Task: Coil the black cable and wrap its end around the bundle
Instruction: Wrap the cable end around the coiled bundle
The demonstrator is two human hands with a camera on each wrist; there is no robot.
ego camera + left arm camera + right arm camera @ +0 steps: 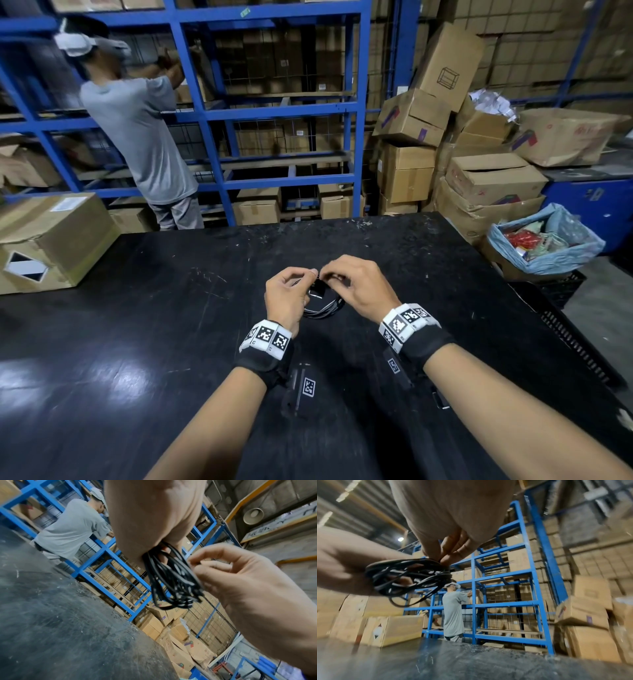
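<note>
The black cable (pixel 323 308) is a loose bundle of several loops, held between both hands just above the black table (pixel 171 308). My left hand (pixel 301 284) grips the bundle from the left, its fingers curled round the loops. My right hand (pixel 334 275) pinches a strand at the top of the bundle. A plug with a metal end (pixel 317 292) shows between the hands. In the left wrist view the loops (pixel 173 581) hang below the left hand (pixel 154 545), with the right hand's fingers (pixel 202 563) touching them. In the right wrist view the right hand (pixel 444 558) pinches the bundle (pixel 407 577).
A cardboard box (pixel 51 240) sits on the table's far left. Another person (pixel 144 137) stands behind the table at blue shelving (pixel 274 109). Stacked boxes (pixel 479 171) and a lined waste bin (pixel 544 240) stand to the right.
</note>
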